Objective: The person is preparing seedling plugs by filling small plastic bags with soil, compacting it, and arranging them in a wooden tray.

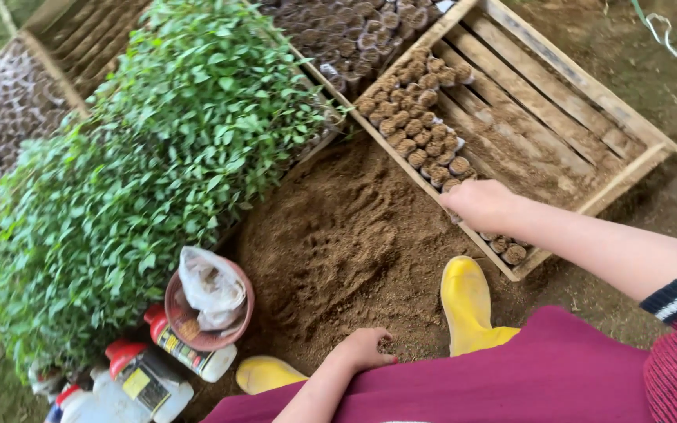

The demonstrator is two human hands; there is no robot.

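Note:
My right hand (481,204) reaches into a wooden crate (628,129) and rests closed at the near end of several rows of small soil-filled seedling pots (421,117); what its fingers hold is hidden. My left hand (363,349) lies low by my lap, fingers curled against the heap of loose brown soil (331,243), with a bit of soil at the fingertips. Two yellow boots (468,301) stand on the soil's near edge.
A dense bed of green seedlings (158,164) fills the left. A brown bowl holding a crumpled plastic bag (209,294) and white bottles with red caps (186,352) sit near the left boot. Trays of empty dark pots (354,31) lie behind.

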